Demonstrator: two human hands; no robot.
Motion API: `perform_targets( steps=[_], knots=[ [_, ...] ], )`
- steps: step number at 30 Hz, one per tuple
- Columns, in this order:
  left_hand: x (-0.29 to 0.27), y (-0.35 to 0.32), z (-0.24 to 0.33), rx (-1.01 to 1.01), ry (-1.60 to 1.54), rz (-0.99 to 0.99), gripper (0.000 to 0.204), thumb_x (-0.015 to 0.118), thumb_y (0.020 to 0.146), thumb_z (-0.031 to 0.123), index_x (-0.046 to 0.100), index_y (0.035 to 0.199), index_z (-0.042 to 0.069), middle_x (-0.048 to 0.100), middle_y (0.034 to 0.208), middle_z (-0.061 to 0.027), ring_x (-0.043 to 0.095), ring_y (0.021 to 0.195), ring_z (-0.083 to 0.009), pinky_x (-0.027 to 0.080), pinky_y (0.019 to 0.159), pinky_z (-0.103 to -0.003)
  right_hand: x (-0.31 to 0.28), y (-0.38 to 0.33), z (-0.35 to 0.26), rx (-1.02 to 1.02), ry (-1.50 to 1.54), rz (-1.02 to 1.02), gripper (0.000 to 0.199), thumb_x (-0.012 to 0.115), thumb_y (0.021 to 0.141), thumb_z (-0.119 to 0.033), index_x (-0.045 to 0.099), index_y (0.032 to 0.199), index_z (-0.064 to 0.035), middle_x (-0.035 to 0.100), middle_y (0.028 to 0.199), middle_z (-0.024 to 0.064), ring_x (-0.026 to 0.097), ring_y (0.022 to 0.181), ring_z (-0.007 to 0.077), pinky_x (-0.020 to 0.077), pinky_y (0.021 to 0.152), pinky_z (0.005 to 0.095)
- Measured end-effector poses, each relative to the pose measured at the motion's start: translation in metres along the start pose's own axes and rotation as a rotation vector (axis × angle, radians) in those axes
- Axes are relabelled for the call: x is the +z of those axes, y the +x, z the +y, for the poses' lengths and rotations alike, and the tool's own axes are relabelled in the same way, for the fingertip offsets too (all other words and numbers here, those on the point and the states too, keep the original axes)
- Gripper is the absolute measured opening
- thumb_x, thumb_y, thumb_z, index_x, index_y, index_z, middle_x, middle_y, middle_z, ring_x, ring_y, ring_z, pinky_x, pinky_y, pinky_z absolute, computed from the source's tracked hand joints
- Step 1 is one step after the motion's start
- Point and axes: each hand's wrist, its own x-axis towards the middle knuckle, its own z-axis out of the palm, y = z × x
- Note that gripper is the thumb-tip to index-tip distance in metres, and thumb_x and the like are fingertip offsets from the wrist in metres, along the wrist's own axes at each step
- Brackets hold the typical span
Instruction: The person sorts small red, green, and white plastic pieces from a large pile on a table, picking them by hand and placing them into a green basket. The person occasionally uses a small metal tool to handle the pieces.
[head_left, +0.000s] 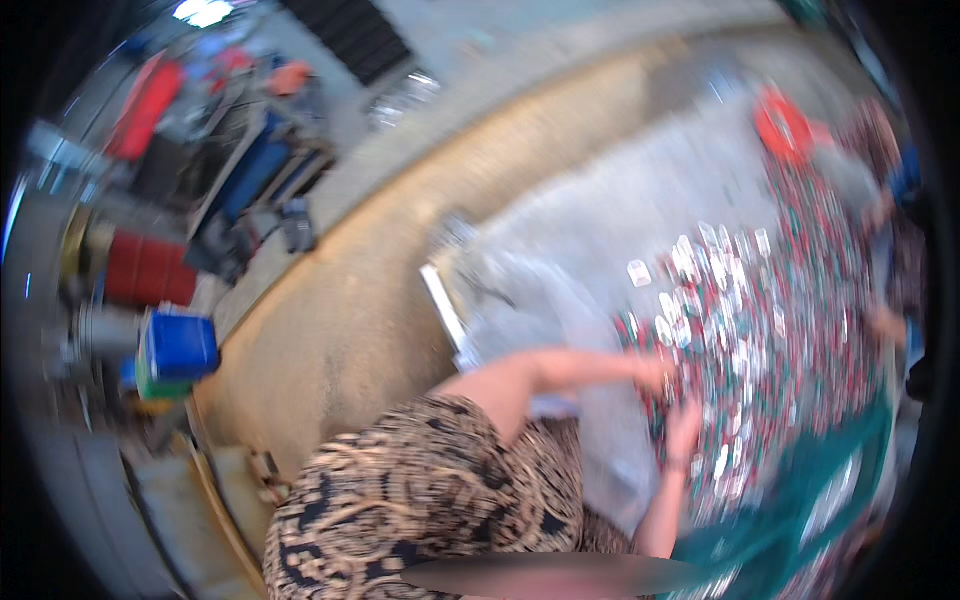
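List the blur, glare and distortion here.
Head view: blur smears the left hand, right hand and small scattered pieces; head view: a light glares white at upper left; head view: the edge of the tan floor curves, and the corners go black.

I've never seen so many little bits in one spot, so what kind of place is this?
Probably a workshop or warehouse, though the picture is blurry. Lots of small red, green and white pieces are spread out, and a red drum-like container and a blue container stand at the left.
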Motion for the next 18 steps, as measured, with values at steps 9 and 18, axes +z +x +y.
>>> perform_targets(
  steps=[9, 18],
  knots=[
    [-0.061, 0.021, 0.078, -0.127, -0.405, 0.007, 0.049, 0.048, 0.087, 0.006, 0.037, 0.135, 0.002, 0.063, 0.098, -0.0224, 0.067, 0.074, -0.0328, 0.056, 0.049, -0.038, -0.061, 0.03, -0.025, 0.318, 1.194, -0.037, 0.035, 0.049, 0.095, -0.026, 0.051, 0.124, -0.0077, 0.058, 0.112, 0.0048, 0.055, 0.102, 0.0194, 0.0508, 0.082, 0.0408],
    [-0.161, 0.02, 0.171, 0.189, 0.474, 0.302, 0.06, 0.067, 0.078, 0.027, 0.047, 0.126, -0.002, 0.064, 0.099, -0.0208, 0.066, 0.069, -0.0344, 0.055, 0.06, -0.04, -0.163, 0.074, -0.175, 0.221, 0.722, -0.334, 0.031, 0.053, 0.09, -0.01, 0.052, 0.119, 0.0008, 0.06, 0.108, 0.0101, 0.061, 0.093, 0.0193, 0.0541, 0.074, 0.0332]
  ],
)
